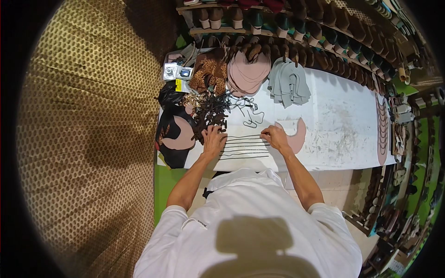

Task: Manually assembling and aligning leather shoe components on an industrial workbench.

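Observation:
Several thin dark cords [245, 146] lie side by side in near-parallel rows on the white tabletop, between my hands. My left hand [214, 140] is at the left end of the farthest cord [243, 137], its fingers bent and closed on it. The other end of that cord is pinched in the fingertips of my right hand [277, 137], so it stretches across almost straight. A curved pink cut piece [299, 137] lies just right of my right hand, partly covered by it. Beside my left hand spreads a tangled heap of dark brown strips [208, 113].
Beyond the cords lie loose looped cords [253, 118], stacked pink pieces [249, 74], grey pieces [288, 83] and leopard-print pieces [208, 67]. At left, a black bag [175, 155] has a pink piece on it. Shelves of shoes [282, 25] line the far side.

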Available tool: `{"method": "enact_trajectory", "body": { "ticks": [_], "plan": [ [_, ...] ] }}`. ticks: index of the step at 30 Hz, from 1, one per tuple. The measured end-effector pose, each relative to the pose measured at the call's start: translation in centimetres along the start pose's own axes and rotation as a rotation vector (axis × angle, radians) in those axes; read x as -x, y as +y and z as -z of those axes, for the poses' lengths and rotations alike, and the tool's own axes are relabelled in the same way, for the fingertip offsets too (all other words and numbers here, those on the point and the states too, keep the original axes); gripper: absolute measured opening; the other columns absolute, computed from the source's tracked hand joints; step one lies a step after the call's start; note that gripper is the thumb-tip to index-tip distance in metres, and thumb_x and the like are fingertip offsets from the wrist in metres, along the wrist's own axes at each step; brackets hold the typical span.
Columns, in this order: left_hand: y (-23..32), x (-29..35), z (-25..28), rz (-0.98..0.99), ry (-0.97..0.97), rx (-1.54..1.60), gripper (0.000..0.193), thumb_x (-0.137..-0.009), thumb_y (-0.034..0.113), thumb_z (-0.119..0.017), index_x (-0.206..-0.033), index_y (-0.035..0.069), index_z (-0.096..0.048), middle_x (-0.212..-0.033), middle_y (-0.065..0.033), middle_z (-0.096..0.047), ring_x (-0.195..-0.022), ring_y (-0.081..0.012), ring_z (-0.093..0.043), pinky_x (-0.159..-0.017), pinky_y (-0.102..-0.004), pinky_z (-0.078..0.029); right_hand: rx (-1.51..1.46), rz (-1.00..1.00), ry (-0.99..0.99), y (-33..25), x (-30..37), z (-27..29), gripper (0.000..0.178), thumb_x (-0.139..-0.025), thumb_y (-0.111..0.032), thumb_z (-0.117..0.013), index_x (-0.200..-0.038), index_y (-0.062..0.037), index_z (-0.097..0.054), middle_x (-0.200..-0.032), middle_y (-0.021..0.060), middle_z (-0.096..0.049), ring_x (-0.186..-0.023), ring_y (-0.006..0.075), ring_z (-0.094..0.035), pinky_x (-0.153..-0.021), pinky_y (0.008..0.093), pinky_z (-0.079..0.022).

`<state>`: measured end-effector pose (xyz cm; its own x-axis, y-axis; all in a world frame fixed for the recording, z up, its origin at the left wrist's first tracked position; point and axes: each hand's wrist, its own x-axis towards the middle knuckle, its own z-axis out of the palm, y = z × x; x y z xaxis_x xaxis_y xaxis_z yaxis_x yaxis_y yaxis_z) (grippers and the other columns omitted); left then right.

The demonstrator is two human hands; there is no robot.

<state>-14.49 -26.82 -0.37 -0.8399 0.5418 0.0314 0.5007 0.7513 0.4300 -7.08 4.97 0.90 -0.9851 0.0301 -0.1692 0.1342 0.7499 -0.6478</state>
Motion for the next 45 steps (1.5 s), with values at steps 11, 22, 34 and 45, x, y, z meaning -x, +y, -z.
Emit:
{"method": "enact_trajectory", "body": {
  "ticks": [11, 22, 34, 45],
  "plan": [
    [-0.2, 0.7, 0.1, 0.012, 0.026, -0.066, 0.014, -0.082, 0.021, -0.082, -0.095, 0.015, -0.083, -0.147, -0.0076, -0.051, -0.136, -0.0379, -0.038, -0.103, -0.0582, -0.027, 0.180, 0.097, 0.145, 1.8, 1.0, 0.3, 0.014, -0.086, -0.016, -0.074, -0.096, -0.0100, -0.081, -0.105, 0.0086, -0.071, -0.106, 0.0309, -0.062, -0.090, 0.0430, -0.051],
    [1.4, -0.6, 0.5, -0.029, 0.136, 0.024, 0.018, -0.084, 0.015, -0.076, -0.101, 0.013, -0.080, -0.139, -0.0110, -0.055, -0.136, -0.0342, -0.041, -0.106, -0.0583, -0.026, 0.114, 0.177, 0.169, -1.3, -2.7, -2.3, 0.018, -0.087, -0.016, -0.075, -0.104, -0.0109, -0.078, -0.106, 0.0086, -0.065, -0.102, 0.0307, -0.061, -0.088, 0.0459, -0.050],
    [7.6, -11.8, 5.1, 0.002, -0.143, 1.030, 0.053, -0.097, 0.018, -0.071, -0.144, -0.001, -0.059, -0.127, -0.0121, -0.072, -0.111, -0.0190, -0.068, -0.100, -0.0331, -0.051, -0.227, 0.200, -0.122, -9.3, -8.2, 9.0, 0.028, -0.087, -0.021, -0.072, -0.107, -0.0019, -0.077, -0.096, 0.0162, -0.079, -0.075, 0.0297, -0.073, -0.076, 0.0404, -0.058],
    [8.1, -10.3, 9.9, 0.154, -0.456, 1.072, 0.038, -0.098, 0.022, -0.073, -0.129, 0.000, -0.072, -0.097, -0.0064, -0.076, -0.071, -0.0092, -0.061, -0.064, -0.0263, -0.052, -0.599, 0.026, -0.187, -6.9, -5.4, 12.4, 0.034, -0.094, -0.029, -0.079, -0.112, -0.0001, -0.080, -0.084, 0.0057, -0.073, -0.075, 0.0128, -0.060, -0.068, 0.0289, -0.048]
  ]
}}
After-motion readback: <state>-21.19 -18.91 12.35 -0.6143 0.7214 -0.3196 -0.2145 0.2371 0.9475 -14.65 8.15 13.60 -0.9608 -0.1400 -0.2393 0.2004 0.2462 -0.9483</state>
